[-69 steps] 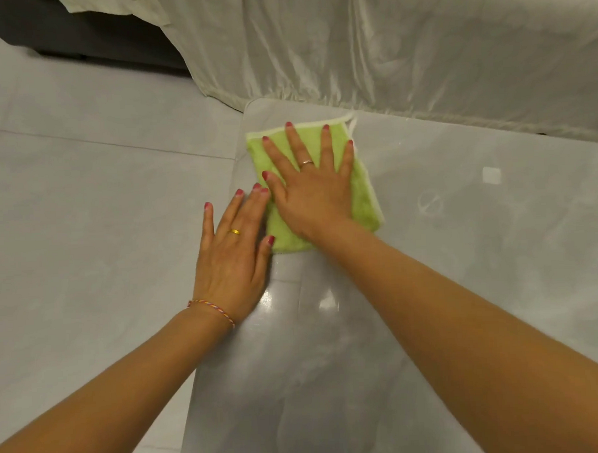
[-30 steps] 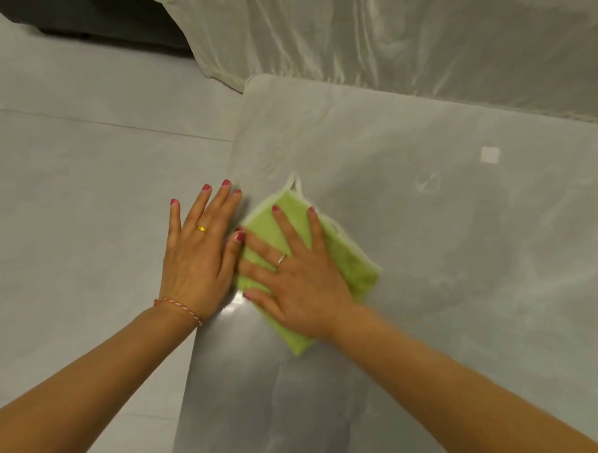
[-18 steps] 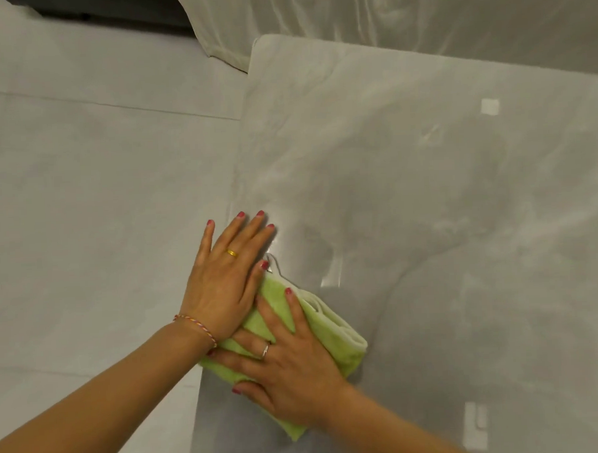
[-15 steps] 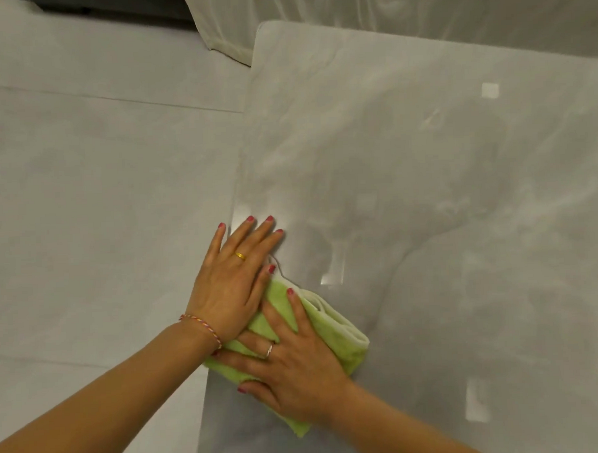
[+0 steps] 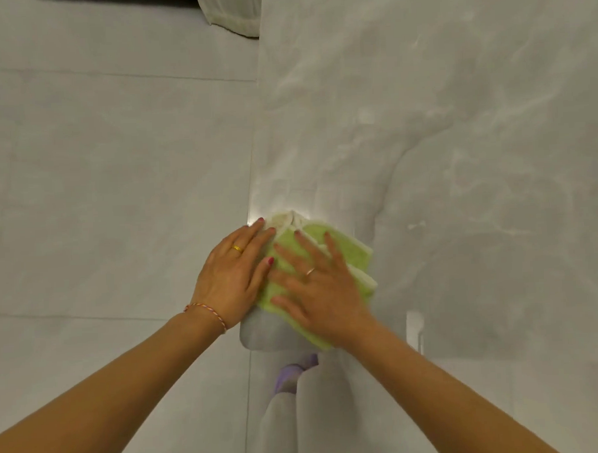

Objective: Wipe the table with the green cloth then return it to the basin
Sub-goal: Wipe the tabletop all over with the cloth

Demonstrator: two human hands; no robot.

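Observation:
The green cloth (image 5: pixel 352 258), folded and bunched with a white hem, lies at the near left corner of the glossy grey table (image 5: pixel 458 151). My right hand (image 5: pixel 321 294) presses flat on top of it with fingers spread and covers most of it. My left hand (image 5: pixel 231 277) lies flat at the table's left edge, its fingertips and thumb touching the cloth's left side. No basin is in view.
Pale tiled floor (image 5: pixel 99 166) runs along the table's left side. A white draped fabric (image 5: pixel 233 13) hangs at the top by the table's far left corner. My grey trouser leg and purple footwear (image 5: pixel 290 374) show just below the table's near edge.
Both hands have dragged the cloth along the left edge from the far corner to the near corner. The cloth has bunched up, and the view has tilted further down.

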